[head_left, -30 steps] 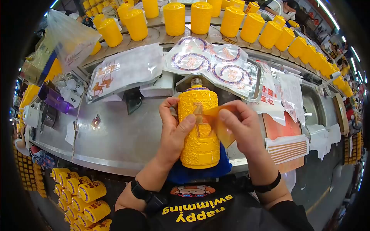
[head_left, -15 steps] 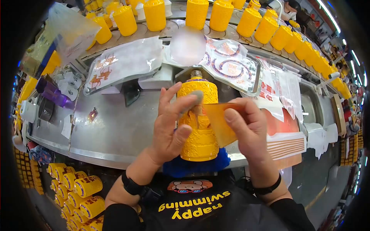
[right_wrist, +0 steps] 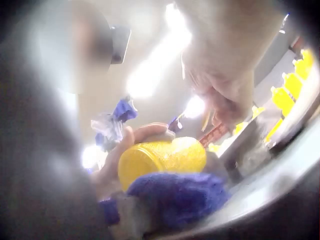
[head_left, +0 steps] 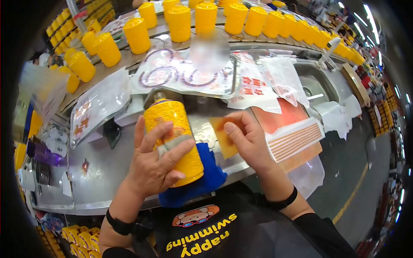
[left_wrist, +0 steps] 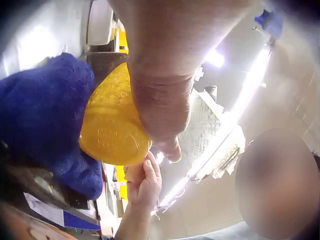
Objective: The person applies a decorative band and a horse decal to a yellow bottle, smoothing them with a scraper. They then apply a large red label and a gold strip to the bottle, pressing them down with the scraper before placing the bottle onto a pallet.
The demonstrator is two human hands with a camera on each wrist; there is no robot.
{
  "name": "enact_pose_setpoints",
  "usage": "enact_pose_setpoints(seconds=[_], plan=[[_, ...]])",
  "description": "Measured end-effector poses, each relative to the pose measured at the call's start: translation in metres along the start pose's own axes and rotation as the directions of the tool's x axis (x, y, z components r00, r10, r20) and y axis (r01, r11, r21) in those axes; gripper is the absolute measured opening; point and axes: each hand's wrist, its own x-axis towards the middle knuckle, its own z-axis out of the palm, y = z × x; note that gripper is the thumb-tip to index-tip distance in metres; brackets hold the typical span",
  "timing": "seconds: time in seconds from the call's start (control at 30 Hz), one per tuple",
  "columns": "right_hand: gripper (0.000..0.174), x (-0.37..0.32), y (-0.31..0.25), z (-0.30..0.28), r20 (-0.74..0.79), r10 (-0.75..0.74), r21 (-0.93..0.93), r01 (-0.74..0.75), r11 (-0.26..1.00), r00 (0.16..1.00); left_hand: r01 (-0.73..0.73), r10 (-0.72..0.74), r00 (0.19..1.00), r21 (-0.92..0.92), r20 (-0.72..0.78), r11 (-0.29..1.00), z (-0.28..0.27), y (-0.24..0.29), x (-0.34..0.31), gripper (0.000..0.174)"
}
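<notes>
A yellow embossed bottle (head_left: 193, 161) with a bare neck lies on a blue cloth (head_left: 213, 165), tilted in the head view. Across its upper face stretch the fingers of my left hand (head_left: 148, 167), one wearing a grey finger cover (head_left: 178, 141). They rest over a reddish-brown decal (head_left: 161, 120) and partly hide it. The thumb lies along the bottle's lower side. To the right, apart from the bottle, my right hand (head_left: 249, 144) pinches a flat amber translucent piece (head_left: 220, 137) between thumb and fingers. The left wrist view shows the bottle's round base (left_wrist: 115, 142).
Decal sheets (head_left: 172, 73) lie on a tray behind the bottle, with horse decals (head_left: 99, 114) to the left. A striped sheet (head_left: 297, 139) and a sink (head_left: 318, 84) stand right. Yellow bottles (head_left: 178, 23) line the conveyor behind; more are stacked (head_left: 81, 236) below left.
The head view has swung right, so bottle and bench appear further left. My left hand went from gripping the bottle's side to lying across its face. The amber piece has come away from the bottle.
</notes>
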Motion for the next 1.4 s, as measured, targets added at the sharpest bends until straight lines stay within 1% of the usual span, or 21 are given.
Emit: enact_pose_setpoints(seconds=[0.03,0.07,0.1,0.13,0.17,0.2,0.23,0.33,0.37,0.4,0.57,0.7,0.8,0.9,1.0,1.1,1.2,1.27,1.33,1.37,1.4], plan=[[0.022,0.0,-0.008,-0.014,-0.013,-0.044,-0.169,0.042,0.985,0.999,-0.016,0.016,1.0,-0.021,0.006,1.0,0.0,0.005,0.001,0.057],[0.024,0.009,-0.009,-0.029,0.012,-0.197,-0.3,0.191,0.935,0.98,-0.029,0.029,0.999,-0.035,0.013,0.999,-0.001,0.009,0.002,0.056],[0.025,0.013,-0.021,-0.039,-0.043,-0.188,-0.351,0.161,0.922,0.981,-0.036,0.036,0.999,-0.043,0.019,0.998,-0.003,0.012,0.001,0.056],[0.027,0.025,-0.023,-0.046,-0.061,-0.267,-0.248,0.244,0.937,0.962,-0.021,0.022,1.0,-0.066,0.001,0.998,-0.004,0.017,0.0,0.056],[0.034,0.044,-0.031,-0.065,0.163,-0.487,-0.599,0.478,0.642,0.858,-0.012,0.01,1.0,-0.076,-0.021,0.997,-0.003,0.018,-0.004,0.055],[0.035,0.065,-0.035,-0.073,0.235,-0.488,-0.654,0.508,0.561,0.841,-0.001,-0.003,0.999,-0.09,-0.044,0.996,-0.001,0.019,-0.008,0.055],[0.037,0.084,-0.038,-0.078,0.307,-0.478,-0.698,0.536,0.474,0.823,0.012,-0.019,0.998,-0.107,-0.065,0.994,0.003,0.02,-0.013,0.054],[0.031,0.161,-0.025,-0.08,0.485,-0.277,-0.793,0.551,0.26,0.829,0.047,-0.064,0.987,-0.12,-0.147,0.992,0.014,0.023,-0.032,0.051],[0.029,0.192,-0.014,-0.077,0.525,-0.26,-0.781,0.58,0.231,0.81,0.059,-0.079,0.983,-0.118,-0.167,0.991,0.017,0.024,-0.037,0.05],[0.028,0.224,-0.016,-0.066,0.534,-0.07,-0.815,0.535,0.221,0.843,0.073,-0.098,0.977,-0.136,-0.189,0.988,0.018,0.024,-0.041,0.048],[0.032,0.334,0.023,-0.01,0.562,0.062,-0.825,0.564,-0.029,0.825,0.144,-0.186,0.965,-0.218,-0.186,0.965,0.021,0.023,-0.053,0.043],[0.024,0.356,0.031,0.025,0.452,0.195,-0.88,0.471,-0.061,0.87,0.138,-0.183,0.971,-0.264,-0.152,0.954,0.017,0.014,-0.052,0.041],[0.02,0.358,0.025,0.032,0.477,0.248,-0.838,0.521,-0.163,0.844,0.136,-0.204,0.962,-0.331,-0.183,0.934,0.02,0.014,-0.05,0.04],[0.019,0.363,0.036,0.028,0.486,0.208,-0.83,0.523,-0.193,0.849,0.124,-0.194,0.964,-0.336,-0.184,0.934,0.021,0.011,-0.05,0.039],[0.029,0.347,0.021,0.025,0.45,0.171,-0.833,0.481,-0.275,0.877,0.125,-0.194,0.964,-0.335,-0.184,0.934,0.02,0.012,-0.051,0.038],[0.025,0.33,0.005,0.019,0.432,0.014,-0.862,0.417,-0.288,0.902,0.116,-0.175,0.968,-0.299,-0.178,0.947,0.023,0.011,-0.054,0.037],[0.018,0.291,-0.023,0.013,0.521,-0.169,-0.852,0.499,-0.156,0.837,0.129,-0.206,0.955,-0.326,-0.215,0.937,0.022,0.012,-0.056,0.04],[0.016,0.246,-0.046,0.012,0.595,-0.357,-0.732,0.669,0.13,0.721,0.132,-0.219,0.947,-0.337,-0.233,0.932,0.021,0.008,-0.057,0.04],[0.022,0.176,-0.067,0.023,0.504,-0.443,-0.564,0.671,0.481,0.741,0.261,-0.418,0.853,-0.437,-0.313,0.861,0.017,0.013,-0.051,0.039],[0.022,0.144,-0.069,0.028,0.503,-0.553,-0.432,0.747,0.505,0.664,0.311,-0.508,0.788,-0.488,-0.347,0.816,0.015,0.015,-0.047,0.038],[0.018,0.1,-0.076,0.039,0.422,-0.485,-0.379,0.635,0.673,0.766,0.338,-0.514,0.803,-0.48,-0.302,0.81,0.011,0.011,-0.047,0.04]])
